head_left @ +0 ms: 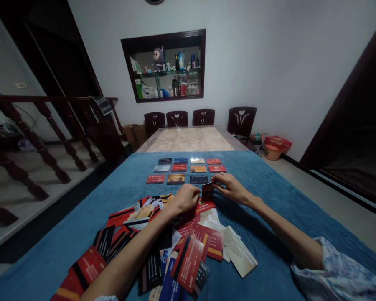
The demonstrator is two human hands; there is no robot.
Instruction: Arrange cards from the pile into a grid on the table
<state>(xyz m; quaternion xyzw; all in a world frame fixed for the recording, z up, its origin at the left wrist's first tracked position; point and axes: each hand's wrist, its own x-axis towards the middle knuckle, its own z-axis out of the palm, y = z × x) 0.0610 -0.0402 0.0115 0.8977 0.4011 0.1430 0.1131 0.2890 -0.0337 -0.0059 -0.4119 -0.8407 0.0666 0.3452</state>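
My right hand (228,186) pinches a dark card (207,189) by its edge and holds it upright above the cloth. Close to that card's left side is my left hand (185,199), its fingers curled together; what they hold, if anything, is hidden. Beyond both hands, cards lie in neat rows, among them a dark blue card (199,179), a gold card (176,179) and an orange card (198,169). A loose heap of cards spreads under and around my left forearm, with a red striped card (188,262) and a pale gold card (240,251) on the near side.
A blue cloth (269,209) covers the near part of the table, and the bare marble-patterned tabletop (191,139) shows beyond. Several dark chairs (242,121) stand at the far end. A wooden railing (47,121) runs along the left, and an orange tub (272,151) sits at the right wall.
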